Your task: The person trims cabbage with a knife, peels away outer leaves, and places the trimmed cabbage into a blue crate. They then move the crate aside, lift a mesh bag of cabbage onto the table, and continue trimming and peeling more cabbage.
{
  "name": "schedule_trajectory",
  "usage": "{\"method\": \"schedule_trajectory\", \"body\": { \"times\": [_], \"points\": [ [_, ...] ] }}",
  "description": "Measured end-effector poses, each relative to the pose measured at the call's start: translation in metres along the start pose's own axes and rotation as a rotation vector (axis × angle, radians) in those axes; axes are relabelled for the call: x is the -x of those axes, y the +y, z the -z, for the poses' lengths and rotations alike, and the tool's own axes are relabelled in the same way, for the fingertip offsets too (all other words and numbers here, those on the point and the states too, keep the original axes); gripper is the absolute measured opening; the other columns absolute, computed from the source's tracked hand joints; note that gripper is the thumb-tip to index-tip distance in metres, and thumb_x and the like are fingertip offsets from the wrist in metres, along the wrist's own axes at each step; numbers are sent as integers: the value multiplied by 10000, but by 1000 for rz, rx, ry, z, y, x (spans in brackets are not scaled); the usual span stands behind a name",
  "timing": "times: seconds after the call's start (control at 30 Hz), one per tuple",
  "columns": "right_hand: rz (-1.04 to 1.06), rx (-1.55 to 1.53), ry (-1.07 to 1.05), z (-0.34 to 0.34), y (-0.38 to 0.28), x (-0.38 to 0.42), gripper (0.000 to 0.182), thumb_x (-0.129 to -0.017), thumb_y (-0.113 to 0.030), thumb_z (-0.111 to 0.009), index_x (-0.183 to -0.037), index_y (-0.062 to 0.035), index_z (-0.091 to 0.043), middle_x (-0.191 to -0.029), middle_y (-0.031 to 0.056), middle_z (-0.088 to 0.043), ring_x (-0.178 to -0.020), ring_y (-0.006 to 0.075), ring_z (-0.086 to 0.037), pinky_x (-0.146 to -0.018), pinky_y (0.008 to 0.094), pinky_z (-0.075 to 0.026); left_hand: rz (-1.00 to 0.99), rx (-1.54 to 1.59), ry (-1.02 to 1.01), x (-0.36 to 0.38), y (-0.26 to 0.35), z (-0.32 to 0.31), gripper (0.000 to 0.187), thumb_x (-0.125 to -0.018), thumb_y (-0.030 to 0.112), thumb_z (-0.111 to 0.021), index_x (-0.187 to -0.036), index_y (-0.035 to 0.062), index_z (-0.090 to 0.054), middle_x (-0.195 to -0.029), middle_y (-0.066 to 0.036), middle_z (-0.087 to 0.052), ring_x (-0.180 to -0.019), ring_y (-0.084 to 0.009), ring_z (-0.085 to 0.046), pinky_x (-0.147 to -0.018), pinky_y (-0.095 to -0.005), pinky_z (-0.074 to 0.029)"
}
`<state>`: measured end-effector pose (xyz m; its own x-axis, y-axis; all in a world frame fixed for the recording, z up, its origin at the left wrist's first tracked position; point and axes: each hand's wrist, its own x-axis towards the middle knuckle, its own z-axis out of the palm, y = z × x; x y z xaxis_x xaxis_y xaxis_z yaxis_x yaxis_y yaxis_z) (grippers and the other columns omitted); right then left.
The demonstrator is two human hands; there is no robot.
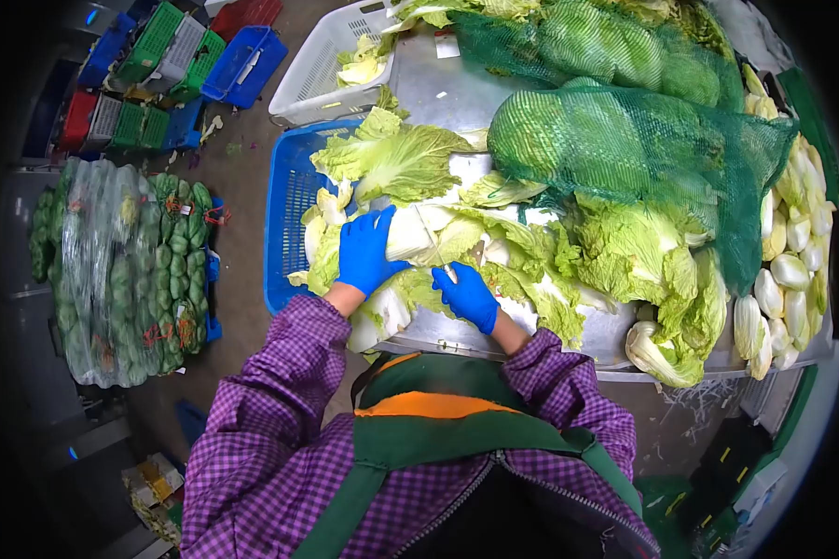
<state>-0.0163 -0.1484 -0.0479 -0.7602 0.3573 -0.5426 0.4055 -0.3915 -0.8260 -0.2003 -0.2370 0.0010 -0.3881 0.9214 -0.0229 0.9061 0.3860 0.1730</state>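
Observation:
My left hand (367, 252), in a blue glove, rests with its fingers wrapped over the base end of a Chinese cabbage (415, 233). To its right, my right hand (466, 293), also gloved in blue, is closed round the handle of a knife (431, 233). The thin blade points up and away, lying across the cabbage. Loose outer leaves (401, 154) are spread behind and around both hands. Left of my left hand, a blue basket (280, 219) holds more leaves.
Green net bags of cabbages (615, 140) lie at the table's back right. Peeled cabbages (788, 270) are piled at the right edge. A white crate (298, 88) stands behind the blue basket. Wrapped stacked produce (112, 270) and coloured crates (242, 65) are on the left floor.

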Motion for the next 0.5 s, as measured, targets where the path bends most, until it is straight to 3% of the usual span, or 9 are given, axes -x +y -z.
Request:
{"method": "schedule_trajectory", "body": {
  "times": [0.1, 0.17, 0.33, 0.43, 0.5],
  "points": [
    [137, 82, 92, -5, 10, -21, 338, -871, -332, -540, -774, -11, -580, -613, 89, -570, -471, 157, -540, -398, 294, -425, -5, 28, 1, -2, -6, -5, 934, -529, 418, -821, -1313, 118, -411, -1123, -144, -523, -1029, -316, -506, -873, -430, -381],
    [-195, 117, -11, 2, -15, -33, 330, -847, -309, -522, -739, -1, -567, -592, 98, -560, -469, 177, -542, -407, 311, -428, -2, 17, 39, 0, -2, -6, 937, -530, 413, -821, -1316, 110, -412, -1121, -145, -528, -1022, -318, -512, -869, -429, -388],
    [-158, 125, -53, 9, 2, -23, 336, -837, -335, -520, -753, -16, -583, -574, 83, -550, -452, 163, -522, -402, 289, -409, 4, 92, 25, 0, -20, -4, 950, -544, 402, -823, -1328, 78, -397, -1160, -153, -523, -1040, -331, -517, -884, -425, -414],
    [-295, 104, -181, 24, 33, 18, 287, -855, -310, -567, -846, -31, -633, -613, 76, -587, -459, 124, -524, -413, 253, -421, 202, 538, 207, 18, -45, 3, 966, -520, 356, -864, -1316, 71, -397, -1224, -143, -503, -1122, -304, -499, -960, -415, -414],
    [-218, 31, -140, 17, 16, 37, 352, -881, -339, -548, -940, -3, -633, -713, 97, -624, -455, 97, -501, -397, 227, -388, 232, 790, 380, 29, -55, 10, 1044, -487, 306, -895, -1337, 58, -343, -1229, -125, -491, -1117, -273, -504, -984, -406, -402]
  ]
}}
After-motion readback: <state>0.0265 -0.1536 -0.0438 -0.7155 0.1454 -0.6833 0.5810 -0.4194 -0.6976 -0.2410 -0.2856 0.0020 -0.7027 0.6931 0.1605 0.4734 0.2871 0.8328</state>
